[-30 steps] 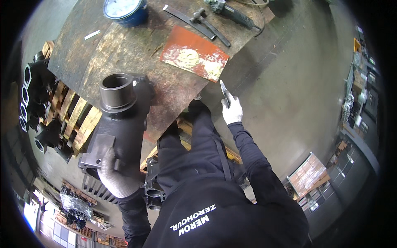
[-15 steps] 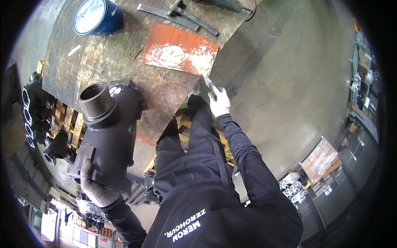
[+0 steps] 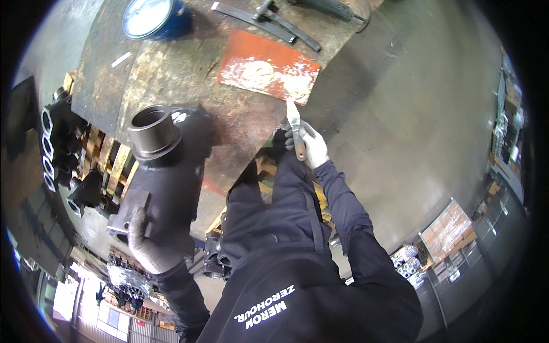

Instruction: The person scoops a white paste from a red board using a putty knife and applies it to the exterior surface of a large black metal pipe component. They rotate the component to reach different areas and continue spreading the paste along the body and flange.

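Note:
A putty knife (image 3: 294, 122) is gripped in my gloved right hand (image 3: 312, 146), its pale-smeared blade pointing at the near edge of a red-orange board (image 3: 234, 51). Cream-coloured paste (image 3: 258, 73) lies in two patches on that board. To the left lies a large black metal casting (image 3: 171, 197) on the table, with a round, open pipe neck (image 3: 153, 134) standing up from it and a white smear near its far end. My left hand (image 3: 146, 242), in a grey glove, is closed round the casting's near flange; some of its fingers are hidden.
A blue can with a whitish lid (image 3: 147, 18) stands on the worn table (image 3: 154, 68) at the far left. Beyond the board lie a flat metal bar (image 3: 251, 22), a hammer (image 3: 291, 30) and a dark power tool (image 3: 329, 7). More castings (image 3: 86, 191) sit beside pallets at left.
My right hand has turned and drawn back slightly from the board, so the putty knife's handle and blade show more fully. The whole view has shifted; my left hand stays on the casting.

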### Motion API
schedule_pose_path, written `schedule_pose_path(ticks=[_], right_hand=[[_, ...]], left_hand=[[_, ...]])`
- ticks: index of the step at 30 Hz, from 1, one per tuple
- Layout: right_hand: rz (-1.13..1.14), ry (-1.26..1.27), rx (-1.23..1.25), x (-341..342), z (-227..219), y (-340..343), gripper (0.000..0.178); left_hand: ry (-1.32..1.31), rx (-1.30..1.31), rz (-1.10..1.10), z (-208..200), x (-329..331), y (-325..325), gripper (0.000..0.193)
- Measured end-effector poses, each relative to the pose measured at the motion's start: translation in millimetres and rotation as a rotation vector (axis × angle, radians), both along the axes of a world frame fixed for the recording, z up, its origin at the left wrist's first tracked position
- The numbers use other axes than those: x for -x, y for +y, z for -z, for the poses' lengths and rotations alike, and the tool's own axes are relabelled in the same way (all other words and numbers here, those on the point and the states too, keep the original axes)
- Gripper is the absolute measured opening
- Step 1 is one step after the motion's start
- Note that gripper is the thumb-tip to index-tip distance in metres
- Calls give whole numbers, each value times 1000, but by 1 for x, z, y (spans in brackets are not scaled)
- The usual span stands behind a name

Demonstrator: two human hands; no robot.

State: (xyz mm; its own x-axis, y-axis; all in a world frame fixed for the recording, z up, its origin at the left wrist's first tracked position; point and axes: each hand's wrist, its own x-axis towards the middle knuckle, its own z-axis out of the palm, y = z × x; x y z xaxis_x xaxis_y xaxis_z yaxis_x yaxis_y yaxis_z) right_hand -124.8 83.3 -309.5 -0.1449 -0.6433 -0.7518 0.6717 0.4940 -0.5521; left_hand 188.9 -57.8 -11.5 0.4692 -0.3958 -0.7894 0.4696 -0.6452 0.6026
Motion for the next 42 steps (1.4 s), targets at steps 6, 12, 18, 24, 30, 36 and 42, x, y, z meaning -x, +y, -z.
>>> schedule_pose_path(ticks=[6, 12, 18, 24, 30, 36, 42], right_hand=[[-336, -50, 121, -51, -119, -55, 44], [-925, 607, 638, -125, -200, -119, 41], [-1086, 928, 733, -162, -230, -139, 45], [-1240, 1190, 708, -180, -236, -142, 50], [-1252, 1286, 743, -179, -250, -144, 41], [-1333, 1296, 700, -166, -265, -153, 40], [-1271, 1204, 743, -178, -250, -159, 42]], left_hand=[[-396, 149, 268, 12, -13, 18, 27], [-116, 225, 65, 9, -21, 35, 33], [-119, 174, 53, 9, -27, 40, 40], [-96, 165, 64, 11, -28, 39, 47], [-94, 158, 66, 4, -20, 28, 40], [-58, 208, 37, 5, -20, 25, 53], [-77, 157, 76, 7, -22, 28, 53]])
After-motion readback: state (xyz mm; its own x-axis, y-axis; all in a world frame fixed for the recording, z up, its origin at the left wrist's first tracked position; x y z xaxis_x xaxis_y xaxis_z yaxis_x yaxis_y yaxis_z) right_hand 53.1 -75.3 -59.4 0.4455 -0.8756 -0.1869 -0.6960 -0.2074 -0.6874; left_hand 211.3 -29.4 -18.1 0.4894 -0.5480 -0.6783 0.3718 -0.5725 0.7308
